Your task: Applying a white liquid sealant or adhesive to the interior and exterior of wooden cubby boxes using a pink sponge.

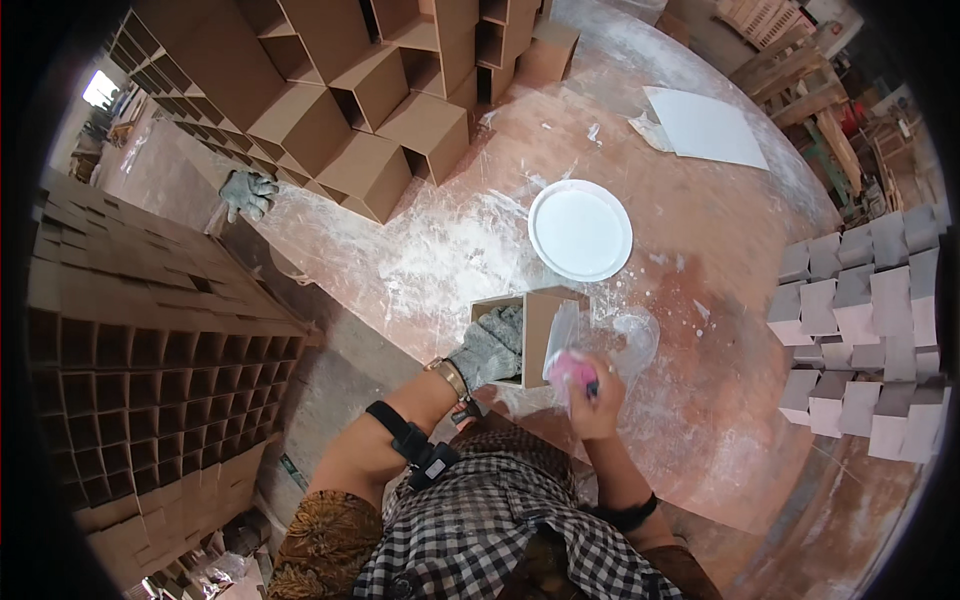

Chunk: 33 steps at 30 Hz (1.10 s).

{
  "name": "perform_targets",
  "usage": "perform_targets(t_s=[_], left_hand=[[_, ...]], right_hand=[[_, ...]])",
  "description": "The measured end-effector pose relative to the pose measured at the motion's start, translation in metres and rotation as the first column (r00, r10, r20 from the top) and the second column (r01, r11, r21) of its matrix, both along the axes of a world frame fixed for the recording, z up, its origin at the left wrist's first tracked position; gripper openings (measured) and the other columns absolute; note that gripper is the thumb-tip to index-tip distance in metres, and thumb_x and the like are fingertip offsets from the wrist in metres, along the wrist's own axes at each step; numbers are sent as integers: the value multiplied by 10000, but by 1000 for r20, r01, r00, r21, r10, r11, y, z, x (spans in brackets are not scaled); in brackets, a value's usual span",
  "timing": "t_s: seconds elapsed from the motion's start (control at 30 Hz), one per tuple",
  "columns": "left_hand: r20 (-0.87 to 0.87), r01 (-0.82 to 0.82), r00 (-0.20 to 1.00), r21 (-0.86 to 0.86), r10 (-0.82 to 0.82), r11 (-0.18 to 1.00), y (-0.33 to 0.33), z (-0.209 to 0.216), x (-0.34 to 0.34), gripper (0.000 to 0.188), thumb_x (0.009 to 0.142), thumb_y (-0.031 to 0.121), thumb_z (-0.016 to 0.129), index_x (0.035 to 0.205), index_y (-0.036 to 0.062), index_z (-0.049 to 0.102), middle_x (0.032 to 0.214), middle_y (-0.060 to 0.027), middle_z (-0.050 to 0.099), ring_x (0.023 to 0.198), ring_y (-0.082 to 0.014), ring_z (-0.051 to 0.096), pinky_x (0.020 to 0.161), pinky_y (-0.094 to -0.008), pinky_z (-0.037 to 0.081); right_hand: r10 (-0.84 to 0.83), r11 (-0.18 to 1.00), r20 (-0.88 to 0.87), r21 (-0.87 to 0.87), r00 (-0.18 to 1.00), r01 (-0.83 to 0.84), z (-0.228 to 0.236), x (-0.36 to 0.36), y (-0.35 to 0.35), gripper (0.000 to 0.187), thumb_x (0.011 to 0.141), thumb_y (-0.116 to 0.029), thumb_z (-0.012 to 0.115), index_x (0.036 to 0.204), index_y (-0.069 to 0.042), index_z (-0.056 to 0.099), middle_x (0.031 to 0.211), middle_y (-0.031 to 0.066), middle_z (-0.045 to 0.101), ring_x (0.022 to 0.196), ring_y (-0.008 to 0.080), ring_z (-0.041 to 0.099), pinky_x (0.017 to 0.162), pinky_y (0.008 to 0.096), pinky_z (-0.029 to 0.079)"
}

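A small brown cardboard box (pixel 540 325) stands on the dusty work surface in front of me, one open side toward my left. My left hand (pixel 492 345), in a grey glove, reaches inside it; the fingertips are hidden by its wall. Bare and closed, my right hand (pixel 597 405) grips a pink-handled tool (pixel 572 372), blurred by motion, beside the box's right side. A whitish strip (pixel 562 332) shows along that side; I cannot tell whether it is paste or part of the tool. Beyond the box lies a round white lid or shallow dish (pixel 580 230).
Stacked open cardboard boxes (pixel 365 175) rise at the far left. Another cardboard stack (pixel 165 350) stands at my left, near a loose grey glove (pixel 247 194). White-grey blocks (pixel 860 325) are piled at right. A white sheet (pixel 705 127) lies at the far right, before wooden pallets (pixel 795 80).
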<state>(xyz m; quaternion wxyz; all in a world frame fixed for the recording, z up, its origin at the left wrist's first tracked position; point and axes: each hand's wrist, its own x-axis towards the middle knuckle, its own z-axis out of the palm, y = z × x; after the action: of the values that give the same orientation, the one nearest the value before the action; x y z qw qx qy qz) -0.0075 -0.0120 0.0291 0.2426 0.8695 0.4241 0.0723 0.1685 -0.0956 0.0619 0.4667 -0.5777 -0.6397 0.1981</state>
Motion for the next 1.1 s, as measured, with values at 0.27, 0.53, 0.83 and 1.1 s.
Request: perform_targets(t_s=[0.27,0.53,0.83,1.1], left_hand=[[65,-1,998,-59,5,998,1,-3,2,613,739,401,575,1213,28,470,1135,-201,519,1002,-339,533,859,-421,423],[-144,-10,989,-181,-17,983,5,15,7,571,760,350,575,1221,32,462,1149,-197,511,1033,-336,515,910,-397,396],[97,-2,995,195,-17,981,0,-35,-1,485,761,344,551,1124,24,510,1013,-191,583,879,-331,588,759,-424,475],[-157,11,987,-76,-22,997,4,11,13,522,746,372,561,1135,29,505,1017,-207,573,886,-335,582,760,-433,469]], right_hand=[[-242,956,-58,-184,969,228,-25,7,89,187,751,-74,605,932,-28,615,844,151,623,713,292,591,660,352,464],[119,992,-182,-31,976,-126,-19,15,5,195,766,-76,603,951,-15,619,839,130,617,715,207,583,655,295,462],[177,972,-104,-138,979,-190,7,14,25,232,745,-23,567,972,5,609,847,124,619,786,184,590,713,288,458],[-110,985,3,-131,994,110,-9,4,74,209,749,-96,605,947,-27,610,864,152,614,776,319,592,680,377,463]])
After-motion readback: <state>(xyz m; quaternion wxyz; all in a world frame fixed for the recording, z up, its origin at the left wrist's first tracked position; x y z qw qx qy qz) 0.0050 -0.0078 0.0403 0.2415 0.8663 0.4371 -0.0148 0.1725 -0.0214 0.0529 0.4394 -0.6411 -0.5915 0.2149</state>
